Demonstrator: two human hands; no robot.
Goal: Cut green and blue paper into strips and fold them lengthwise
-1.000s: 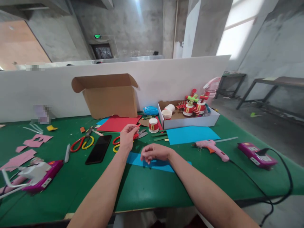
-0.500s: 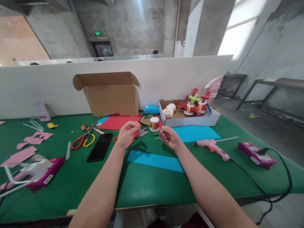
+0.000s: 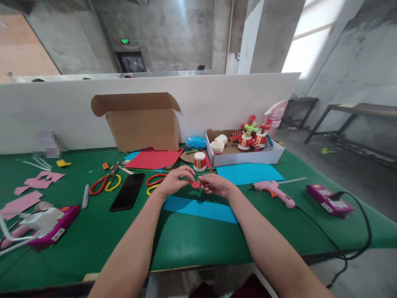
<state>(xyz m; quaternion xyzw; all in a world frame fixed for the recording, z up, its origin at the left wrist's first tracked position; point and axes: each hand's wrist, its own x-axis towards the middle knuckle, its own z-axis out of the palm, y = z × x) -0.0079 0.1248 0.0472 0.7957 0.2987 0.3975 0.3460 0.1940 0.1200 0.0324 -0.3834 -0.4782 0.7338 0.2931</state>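
My left hand point(image 3: 177, 180) and my right hand point(image 3: 216, 185) meet over the middle of the table. A small, roundish red piece point(image 3: 195, 185), probably paper, is pinched between the fingertips of both; its exact kind is too small to tell. Just below the hands lies a long blue paper strip point(image 3: 198, 209). An upturned red and white paper cup point(image 3: 200, 161) stands behind them. By my left wrist lie scissors with red and yellow handles point(image 3: 155, 179), their blades hidden behind the hand.
A black phone point(image 3: 127, 192) and more scissors point(image 3: 105, 184) lie left. Red paper point(image 3: 155, 158) lies behind. At right are a white box point(image 3: 245, 158) of cups and springy figures, blue paper point(image 3: 249, 173), a pink glue gun point(image 3: 277, 193) and a corded purple power block point(image 3: 329, 200).
My hands have come together from apart and moved slightly nearer to me. The red piece is now held between both. The view has shifted a little.
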